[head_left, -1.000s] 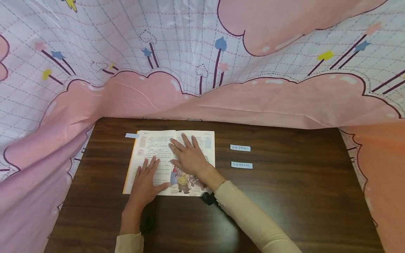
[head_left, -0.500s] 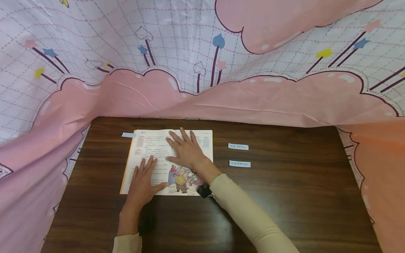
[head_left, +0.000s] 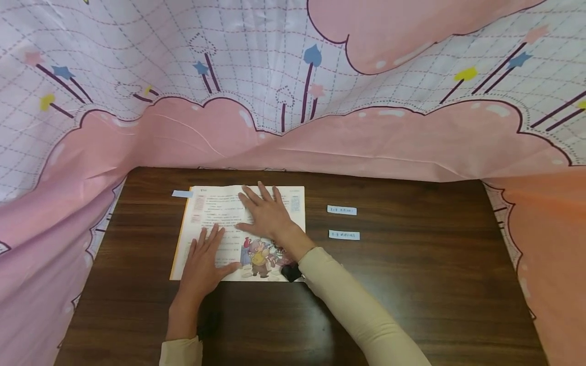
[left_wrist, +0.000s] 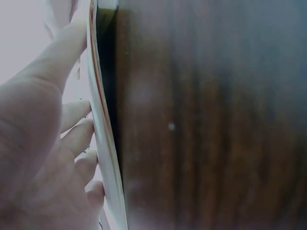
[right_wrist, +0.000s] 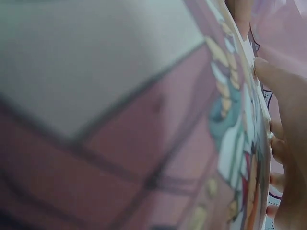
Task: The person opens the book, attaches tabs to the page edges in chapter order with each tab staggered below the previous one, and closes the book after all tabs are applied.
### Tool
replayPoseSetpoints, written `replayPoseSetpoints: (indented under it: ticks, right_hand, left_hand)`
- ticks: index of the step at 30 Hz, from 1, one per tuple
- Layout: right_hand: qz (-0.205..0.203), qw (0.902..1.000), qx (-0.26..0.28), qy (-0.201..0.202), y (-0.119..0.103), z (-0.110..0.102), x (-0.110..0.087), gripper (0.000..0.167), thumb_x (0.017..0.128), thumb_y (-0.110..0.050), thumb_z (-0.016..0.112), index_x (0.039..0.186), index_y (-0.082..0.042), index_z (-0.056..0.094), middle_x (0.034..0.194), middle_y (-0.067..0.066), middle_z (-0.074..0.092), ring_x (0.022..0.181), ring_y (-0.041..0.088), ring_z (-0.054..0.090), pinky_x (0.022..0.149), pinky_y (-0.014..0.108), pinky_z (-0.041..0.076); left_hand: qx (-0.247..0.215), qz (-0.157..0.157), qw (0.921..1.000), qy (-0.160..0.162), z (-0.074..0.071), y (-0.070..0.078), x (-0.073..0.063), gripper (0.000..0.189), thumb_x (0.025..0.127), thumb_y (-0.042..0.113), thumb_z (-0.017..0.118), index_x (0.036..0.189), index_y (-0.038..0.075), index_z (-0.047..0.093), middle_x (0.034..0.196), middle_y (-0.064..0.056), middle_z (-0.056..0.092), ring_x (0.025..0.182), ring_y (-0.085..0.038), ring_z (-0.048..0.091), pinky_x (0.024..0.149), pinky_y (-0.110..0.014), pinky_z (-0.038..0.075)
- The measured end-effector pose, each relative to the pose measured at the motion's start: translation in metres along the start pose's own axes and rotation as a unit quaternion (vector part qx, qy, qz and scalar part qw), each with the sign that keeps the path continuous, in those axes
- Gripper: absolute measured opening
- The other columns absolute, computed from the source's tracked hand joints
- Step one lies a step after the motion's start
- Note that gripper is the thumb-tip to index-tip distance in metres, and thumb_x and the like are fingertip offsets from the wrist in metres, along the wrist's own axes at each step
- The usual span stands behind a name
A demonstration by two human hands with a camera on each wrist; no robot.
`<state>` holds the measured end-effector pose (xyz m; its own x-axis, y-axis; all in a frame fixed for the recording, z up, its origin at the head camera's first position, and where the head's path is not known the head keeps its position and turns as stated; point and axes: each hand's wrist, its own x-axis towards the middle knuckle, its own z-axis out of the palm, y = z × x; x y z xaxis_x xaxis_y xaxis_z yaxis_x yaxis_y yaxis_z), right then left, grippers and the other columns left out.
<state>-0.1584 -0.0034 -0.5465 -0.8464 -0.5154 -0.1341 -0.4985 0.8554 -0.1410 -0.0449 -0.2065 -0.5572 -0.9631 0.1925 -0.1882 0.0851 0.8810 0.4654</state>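
Head view: the open book [head_left: 231,243] lies on the table [head_left: 412,295], a paper strip [head_left: 181,193] projecting at its upper-left edge. My left hand [head_left: 202,267] and right hand [head_left: 269,218] rest apart on the pages [head_left: 298,219], fingers [head_left: 215,247] spread. Risk: sideways pressure could slide the book; lifting off could let pages spring up.

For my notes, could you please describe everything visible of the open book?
The open book lies face up on a dark wooden table. Its white paper pages carry tiny text; pinkish notes stand at left, a cartoon illustration at lower right. An orange edge shows at left, where a blue strip meets it near the top. The left hand rests on the left page, the right hand mostly on the right.
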Motion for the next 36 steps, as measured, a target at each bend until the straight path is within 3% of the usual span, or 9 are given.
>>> replayPoseSetpoints:
  ticks: [14, 25, 29, 36]
  right_hand:
    - [0.028, 0.9992, -0.005, -0.027, -0.002, 0.007, 0.001, 0.094, 0.088, -0.082, 0.032, 0.161, -0.029, 0.006, 0.167, -0.009, -0.003, 0.152, 0.027, -0.006, 0.119, 0.056, -0.002]
    - [0.017, 0.9995, -0.023, -0.010, -0.001, 0.015, -0.002, 0.095, 0.088, -0.083, 0.026, 0.161, -0.027, 0.004, 0.167, -0.007, -0.005, 0.152, 0.028, -0.006, 0.119, 0.056, -0.002]
    - [0.010, 0.9996, -0.026, 0.001, 0.000, 0.014, -0.004, 0.095, 0.089, -0.082, 0.027, 0.161, -0.025, 0.006, 0.167, -0.005, -0.001, 0.152, 0.030, -0.003, 0.119, 0.057, 0.000]
    - [0.010, 0.9992, -0.031, 0.021, 0.002, 0.011, -0.006, 0.099, 0.086, -0.085, 0.025, 0.161, -0.024, 0.007, 0.167, 0.001, 0.001, 0.152, 0.036, -0.002, 0.117, 0.061, -0.003]
  left_hand:
    - [0.001, 0.001, 0.9999, 0.013, 0.003, 0.004, 0.001, 0.103, 0.077, 0.046, 0.082, 0.156, 0.009, 0.028, 0.165, -0.012, 0.014, 0.152, -0.036, 0.004, 0.118, -0.060, 0.004]
    - [0.016, 0.009, 0.9993, 0.032, 0.002, 0.005, 0.000, 0.101, 0.073, 0.046, 0.086, 0.153, 0.009, 0.035, 0.163, -0.013, 0.021, 0.150, -0.038, 0.013, 0.116, -0.063, 0.011]
    - [0.027, 0.024, 0.9977, 0.057, 0.000, 0.006, 0.000, 0.101, 0.070, 0.047, 0.088, 0.150, 0.007, 0.041, 0.160, -0.015, 0.029, 0.147, -0.040, 0.022, 0.114, -0.064, 0.019]
    - [0.056, 0.039, 0.9888, 0.133, -0.007, 0.011, -0.001, 0.094, 0.061, 0.052, 0.092, 0.135, 0.004, 0.059, 0.146, -0.018, 0.048, 0.130, -0.042, 0.043, 0.103, -0.063, 0.037]
